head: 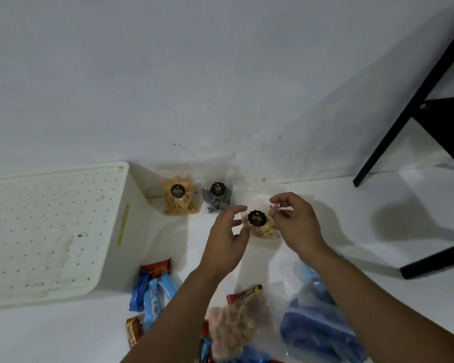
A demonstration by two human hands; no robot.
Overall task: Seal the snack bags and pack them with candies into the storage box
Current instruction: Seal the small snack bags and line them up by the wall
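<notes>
Little of the task is looking done: the white storage box (55, 231), at 9 o'clock on the floor, is sitting with its perforated lid on, and nothing is visibly packed. Three clear snack bags with round black labels are standing by the wall at 12 o'clock: a bag of yellow sticks (178, 196), a bag of dark pieces (218, 199) and a bag of pale nuts (260, 225). Whether any is sealed I cannot tell.

The left hand (227, 241) is hovering with its fingers loosely spread, touching nothing, just beside the nut bag. The right hand (295, 222) is pinching what looks like that bag's clear top between thumb and forefinger, so sealing seems to be getting under way.

Blue-wrapped candies (152, 292), another nut packet (239, 326) and a blue plastic bag (317, 328) are lying loose at 6 o'clock, all waiting to go in.
</notes>
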